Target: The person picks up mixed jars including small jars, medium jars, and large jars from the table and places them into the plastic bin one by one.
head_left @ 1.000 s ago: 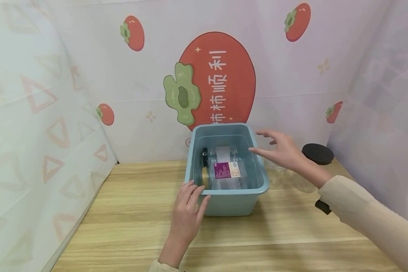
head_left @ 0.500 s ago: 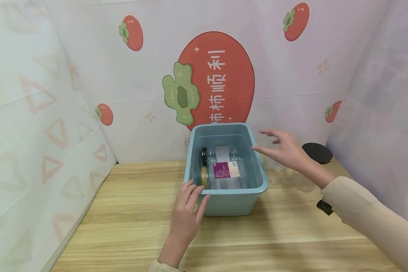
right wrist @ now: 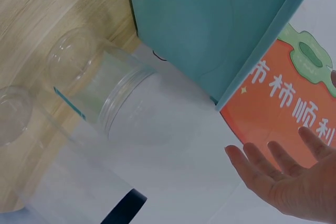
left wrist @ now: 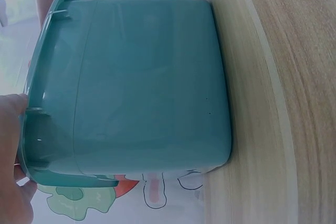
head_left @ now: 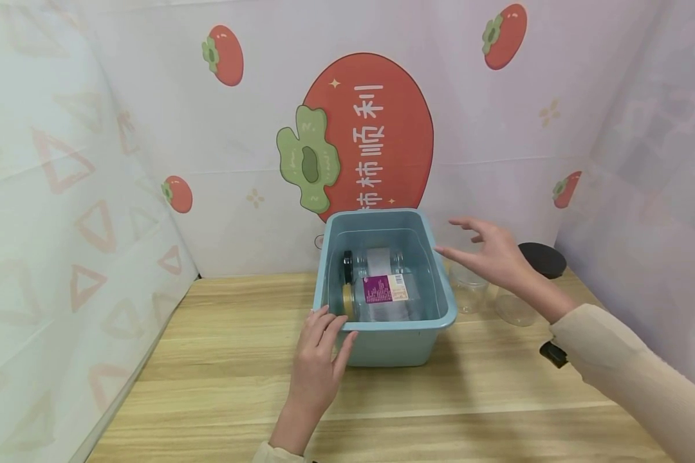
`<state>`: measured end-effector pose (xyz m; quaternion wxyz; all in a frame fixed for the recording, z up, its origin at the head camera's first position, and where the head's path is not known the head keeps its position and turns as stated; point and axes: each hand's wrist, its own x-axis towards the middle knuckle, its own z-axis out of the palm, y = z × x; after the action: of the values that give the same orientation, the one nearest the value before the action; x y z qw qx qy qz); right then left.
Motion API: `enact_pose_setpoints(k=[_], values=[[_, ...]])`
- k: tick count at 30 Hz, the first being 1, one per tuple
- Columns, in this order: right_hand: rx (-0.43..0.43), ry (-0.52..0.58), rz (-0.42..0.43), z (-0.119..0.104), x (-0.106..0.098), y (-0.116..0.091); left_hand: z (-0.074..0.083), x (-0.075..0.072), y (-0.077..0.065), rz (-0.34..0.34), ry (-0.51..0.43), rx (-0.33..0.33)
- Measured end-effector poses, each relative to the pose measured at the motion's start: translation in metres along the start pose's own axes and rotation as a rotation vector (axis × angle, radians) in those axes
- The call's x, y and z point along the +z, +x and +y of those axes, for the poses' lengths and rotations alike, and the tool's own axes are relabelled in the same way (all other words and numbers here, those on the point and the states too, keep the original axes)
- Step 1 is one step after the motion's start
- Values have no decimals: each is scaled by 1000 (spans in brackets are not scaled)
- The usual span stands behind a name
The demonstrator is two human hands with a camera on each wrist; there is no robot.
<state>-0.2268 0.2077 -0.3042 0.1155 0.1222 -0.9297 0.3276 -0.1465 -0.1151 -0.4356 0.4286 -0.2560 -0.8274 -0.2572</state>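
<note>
A light blue plastic tub (head_left: 388,347) stands on the wooden table. Inside it, two clear jars lie on their sides: a black-lidded jar (head_left: 379,260) behind, and a yellow-lidded jar (head_left: 385,289) with a purple and white label in front. My left hand (head_left: 315,360) rests its relaxed fingers on the tub's near left corner; the left wrist view shows them at the rim (left wrist: 39,66). Beside the tub's right rim, my right hand (head_left: 492,256) hovers with spread fingers and holds nothing. Just below it stands a clear jar (right wrist: 113,85), partly hidden in the head view.
Farther right stands a tall clear jar with a black lid (head_left: 543,260), partly behind the right forearm. A printed cloth (head_left: 255,238) hangs behind the table (head_left: 231,360), with more cloth on both sides.
My right hand has drifted slightly right, away from the tub's rim. The left hand stays at the near left corner, and the tub and jars have not moved.
</note>
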Motion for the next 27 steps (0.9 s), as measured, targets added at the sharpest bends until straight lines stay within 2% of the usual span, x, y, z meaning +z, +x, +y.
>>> enact_pose_setpoints(k=[14, 27], values=[[-15, -8, 67, 7, 1, -7, 0, -2, 1, -25, 3, -2], [4, 45, 136, 15, 6, -16, -1, -3, 1, -37, -2, -7]])
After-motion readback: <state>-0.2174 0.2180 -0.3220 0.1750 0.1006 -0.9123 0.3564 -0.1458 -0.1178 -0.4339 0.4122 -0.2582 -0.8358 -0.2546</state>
